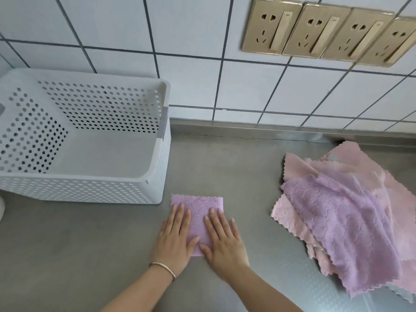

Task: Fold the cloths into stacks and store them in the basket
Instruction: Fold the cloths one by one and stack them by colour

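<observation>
Palms of the left hand (173, 240) and right hand (225, 242) are pressing the folded purple cloth (198, 210) flat, fingers straight, gripping nothing, near the bench's front edge beside the basket (155, 176); pressing evenly should be keeping the creases sharp.

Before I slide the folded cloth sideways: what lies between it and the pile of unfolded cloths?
Nothing: in the head view, only bare steel counter separates the folded purple cloth from the pile of unfolded cloths.
</observation>
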Action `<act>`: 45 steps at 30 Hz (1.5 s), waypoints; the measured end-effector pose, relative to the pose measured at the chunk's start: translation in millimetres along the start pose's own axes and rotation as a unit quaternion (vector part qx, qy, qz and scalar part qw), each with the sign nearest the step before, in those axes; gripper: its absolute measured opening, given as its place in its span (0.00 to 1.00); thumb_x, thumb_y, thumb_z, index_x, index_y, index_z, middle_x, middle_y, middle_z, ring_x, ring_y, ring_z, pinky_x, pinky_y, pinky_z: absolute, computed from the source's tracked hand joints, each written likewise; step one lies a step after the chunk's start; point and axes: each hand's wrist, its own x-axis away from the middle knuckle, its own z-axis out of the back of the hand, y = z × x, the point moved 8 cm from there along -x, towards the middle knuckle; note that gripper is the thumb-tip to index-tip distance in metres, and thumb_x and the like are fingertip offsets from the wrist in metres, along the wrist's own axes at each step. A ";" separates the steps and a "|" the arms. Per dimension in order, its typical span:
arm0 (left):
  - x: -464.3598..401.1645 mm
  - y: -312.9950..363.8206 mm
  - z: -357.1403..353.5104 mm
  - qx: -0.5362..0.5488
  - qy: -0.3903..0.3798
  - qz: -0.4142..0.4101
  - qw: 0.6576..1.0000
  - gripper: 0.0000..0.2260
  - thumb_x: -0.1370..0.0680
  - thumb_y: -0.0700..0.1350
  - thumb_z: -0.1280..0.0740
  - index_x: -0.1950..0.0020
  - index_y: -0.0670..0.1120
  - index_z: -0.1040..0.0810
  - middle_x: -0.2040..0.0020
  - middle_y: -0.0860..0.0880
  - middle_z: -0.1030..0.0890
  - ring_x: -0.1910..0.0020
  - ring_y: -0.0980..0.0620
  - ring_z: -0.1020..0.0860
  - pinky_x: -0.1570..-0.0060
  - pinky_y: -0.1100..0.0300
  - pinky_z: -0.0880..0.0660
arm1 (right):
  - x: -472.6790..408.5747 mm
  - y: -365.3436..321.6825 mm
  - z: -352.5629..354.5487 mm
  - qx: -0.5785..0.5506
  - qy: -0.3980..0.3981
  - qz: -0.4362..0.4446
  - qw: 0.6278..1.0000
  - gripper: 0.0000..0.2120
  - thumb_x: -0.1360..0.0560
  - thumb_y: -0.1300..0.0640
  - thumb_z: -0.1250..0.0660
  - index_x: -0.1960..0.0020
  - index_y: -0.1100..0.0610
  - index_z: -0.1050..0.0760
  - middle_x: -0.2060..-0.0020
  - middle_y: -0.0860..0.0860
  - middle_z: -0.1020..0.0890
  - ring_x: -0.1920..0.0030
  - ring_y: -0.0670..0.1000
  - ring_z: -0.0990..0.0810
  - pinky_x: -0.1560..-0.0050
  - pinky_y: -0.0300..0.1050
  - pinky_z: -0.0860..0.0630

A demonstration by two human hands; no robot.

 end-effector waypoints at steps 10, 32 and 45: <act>-128.9 -7.0 38.0 -0.033 0.014 0.035 0.999 0.33 0.23 0.62 0.65 0.31 0.45 0.35 0.32 0.45 0.27 0.32 0.45 0.32 0.37 0.51 0.38 | -123.9 45.5 17.8 -0.017 -0.012 -0.030 0.999 0.32 0.27 0.38 0.52 0.30 0.54 0.32 0.30 0.50 0.31 0.28 0.52 0.35 0.32 0.56 0.34; -153.7 200.3 80.1 0.054 0.061 -0.138 0.987 0.16 0.35 0.44 0.29 0.48 0.45 0.20 0.49 0.44 0.19 0.46 0.39 0.21 0.43 0.50 0.27 | -46.2 276.0 132.3 0.145 -0.002 -0.092 0.985 0.21 0.42 0.58 0.25 0.49 0.55 0.21 0.58 0.51 0.18 0.51 0.55 0.21 0.41 0.49 0.37; -110.3 305.1 116.8 0.022 0.027 -0.269 0.963 0.16 0.30 0.57 0.36 0.45 0.53 0.23 0.42 0.54 0.21 0.37 0.51 0.27 0.36 0.50 0.35 | 23.0 230.1 214.5 0.003 0.212 0.094 0.973 0.04 0.39 0.61 0.39 0.68 0.55 0.26 0.75 0.47 0.26 0.66 0.50 0.31 0.54 0.39 0.31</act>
